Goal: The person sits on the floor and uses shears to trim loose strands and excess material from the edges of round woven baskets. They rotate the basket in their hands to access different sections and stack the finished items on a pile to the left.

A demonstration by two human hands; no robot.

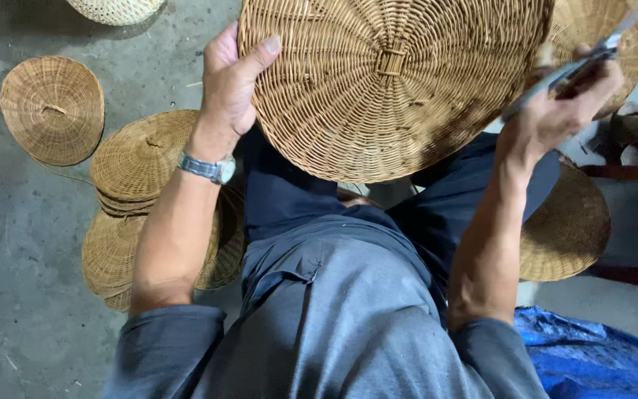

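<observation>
**Woven tray held up over the lap**

The left hand (229, 85) grips the rim of a round woven tray (389, 81), thumb on top. The right hand (566, 111) is closed around a flat metal tool (577, 68), possibly a blade, at the tray's other edge. More woven lids (138, 159) lie on the concrete floor (31, 258).

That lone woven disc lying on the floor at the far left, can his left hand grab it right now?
Probably not right away. The left hand is gripping the big woven disc he holds up, and the lone disc lies apart on the concrete floor.
</observation>
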